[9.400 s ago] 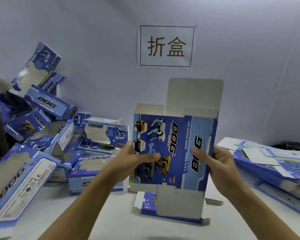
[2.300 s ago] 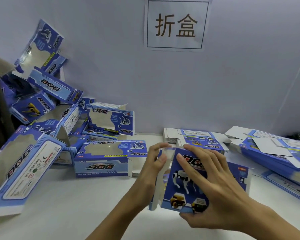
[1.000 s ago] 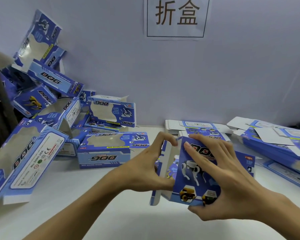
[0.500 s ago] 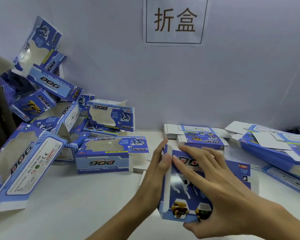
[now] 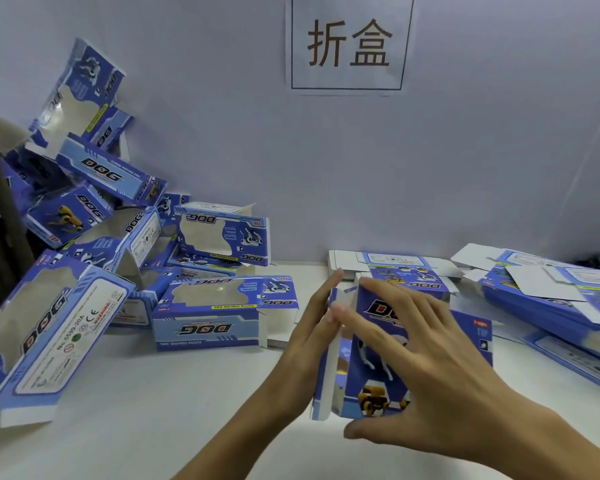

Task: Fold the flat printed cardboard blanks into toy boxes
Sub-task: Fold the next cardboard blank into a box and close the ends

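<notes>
Pressing end flap w/ flat left hand (image 5: 309, 341), right hand (image 5: 430, 368) spread over box (image 5: 371, 362)

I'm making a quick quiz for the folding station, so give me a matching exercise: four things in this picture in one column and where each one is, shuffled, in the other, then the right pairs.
Things
1. wall sign
2. pile of folded boxes
3. stack of flat blanks
4. box being folded

Places
A. between the left hand and the right hand
B. heaped at the left of the table
C. taped high on the wall
D. lying along the table's right side

Pairs: 1-C, 2-B, 3-D, 4-A
</notes>
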